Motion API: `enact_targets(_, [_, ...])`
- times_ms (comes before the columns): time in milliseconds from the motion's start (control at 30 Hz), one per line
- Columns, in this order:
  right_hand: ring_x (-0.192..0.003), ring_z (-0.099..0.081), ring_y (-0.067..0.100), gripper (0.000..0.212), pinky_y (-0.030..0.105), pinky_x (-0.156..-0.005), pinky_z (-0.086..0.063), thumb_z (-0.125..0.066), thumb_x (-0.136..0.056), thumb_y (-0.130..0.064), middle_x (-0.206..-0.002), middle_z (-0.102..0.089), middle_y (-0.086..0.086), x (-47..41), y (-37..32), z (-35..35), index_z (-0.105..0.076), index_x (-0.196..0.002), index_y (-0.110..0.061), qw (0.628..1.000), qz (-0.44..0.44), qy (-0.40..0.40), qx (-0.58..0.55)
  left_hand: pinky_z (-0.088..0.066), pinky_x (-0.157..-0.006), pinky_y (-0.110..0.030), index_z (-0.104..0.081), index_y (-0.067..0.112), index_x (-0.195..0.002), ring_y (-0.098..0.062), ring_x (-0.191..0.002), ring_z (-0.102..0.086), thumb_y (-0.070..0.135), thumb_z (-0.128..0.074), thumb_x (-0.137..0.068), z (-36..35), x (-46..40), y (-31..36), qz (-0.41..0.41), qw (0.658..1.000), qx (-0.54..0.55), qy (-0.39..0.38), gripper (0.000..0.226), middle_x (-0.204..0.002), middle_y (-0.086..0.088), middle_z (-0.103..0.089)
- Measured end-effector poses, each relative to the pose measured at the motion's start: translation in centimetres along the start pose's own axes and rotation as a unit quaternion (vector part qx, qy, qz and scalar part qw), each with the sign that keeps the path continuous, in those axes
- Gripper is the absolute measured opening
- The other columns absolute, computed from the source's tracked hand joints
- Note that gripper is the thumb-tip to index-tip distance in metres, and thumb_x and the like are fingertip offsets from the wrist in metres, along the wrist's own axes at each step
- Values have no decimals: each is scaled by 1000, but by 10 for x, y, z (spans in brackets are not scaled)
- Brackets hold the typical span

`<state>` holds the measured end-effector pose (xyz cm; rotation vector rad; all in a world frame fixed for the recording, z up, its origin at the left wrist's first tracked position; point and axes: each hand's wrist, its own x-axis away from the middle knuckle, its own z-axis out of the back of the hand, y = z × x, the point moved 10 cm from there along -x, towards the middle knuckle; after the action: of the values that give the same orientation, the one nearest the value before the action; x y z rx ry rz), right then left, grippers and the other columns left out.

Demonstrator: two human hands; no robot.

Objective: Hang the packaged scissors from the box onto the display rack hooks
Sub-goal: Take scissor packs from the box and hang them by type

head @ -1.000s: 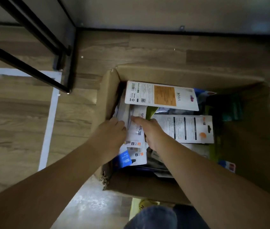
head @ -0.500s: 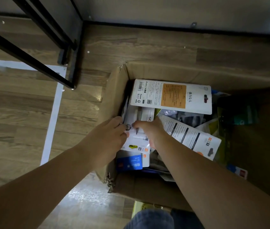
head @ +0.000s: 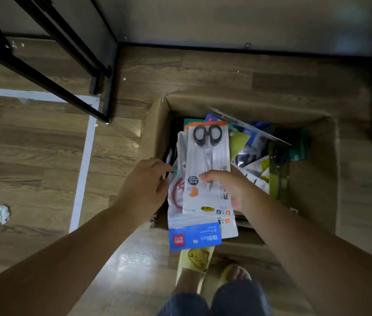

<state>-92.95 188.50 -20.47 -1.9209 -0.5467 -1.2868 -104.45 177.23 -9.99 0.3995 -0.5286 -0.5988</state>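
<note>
Slippage is the main risk: the right hand point(head: 228, 190) pinches a fanned stack of glossy plastic-fronted scissor packs point(head: 203, 201) by one edge only, thumb on the front of the top card, fingers curled behind. The packs overlap loosely and are held above the near-left corner of the open brown cardboard box point(head: 315, 179), so a lower one could slide out and fall to the wood-grain plank floor point(head: 43, 156) or back among the other goods. The left hand point(head: 144, 190) has its fingers loosely bent against the stack's left edge, steadying it; whether it truly grips anything I cannot tell. A second hazard, I judge, is the hang holes facing away from the person, making them awkward to hook.

Counting: at least three packs show in the stack, the black-handled scissors on a white card point(head: 207, 156) on top, a red-handled pair beneath, and a blue-banded card lowest. Two hands, one box. The black metal rack frame point(head: 71, 65) stands at upper left; no hooks are visible.
</note>
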Motion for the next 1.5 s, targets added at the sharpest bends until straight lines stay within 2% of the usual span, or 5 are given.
enact_targets(333, [-88,-66,34,18,46,-84,-52,-73,-68,-2,-86,-70,13,154,-42,-10,-70,-84,-10,996,60,-50,50,-48,-79,-33,-47,19,-124,-19,-99,-57,47,-65,-81,42,76,55,320,869,360,-115,55,-112,1,-59])
enact_targets(500, [-86,-67,34,37,45,-76,-55,-68,-71,9,-92,-70,16,288,-124,-40,-64,-105,-6,979,154,-101,82,-48,-95,-44,-57,14,-120,-27,-106,-63,48,-73,-60,116,117,142,255,829,442,-229,71,-111,-7,-69])
enact_targets(867, [-56,-62,20,21,29,-56,-47,-73,-67,6,-64,-66,8,545,-257,-87,-69,-84,-6,911,365,-75,180,-54,-72,-29,-75,41,-65,-7,-71,-66,51,-89,-34,328,162,275,62,906,400,-124,36,-68,13,-72])
enact_targets(1100, [-91,-68,26,58,42,-79,-54,-76,-49,-14,-99,-71,7,651,-305,-112,-63,-106,-19,858,445,-79,245,-44,-75,-4,-63,32,-108,2,-99,-62,50,-75,-64,426,202,358,-89,931,338,-108,49,-104,19,-67])
enact_targets(1500, [-97,-66,32,51,43,-81,-54,-68,-70,8,-108,-66,18,795,-375,-169,-56,-118,-7,775,588,-126,193,-51,-87,-19,-59,24,-117,-10,-110,-62,69,-78,-46,557,250,438,-230,858,460,-19,87,-117,6,-67])
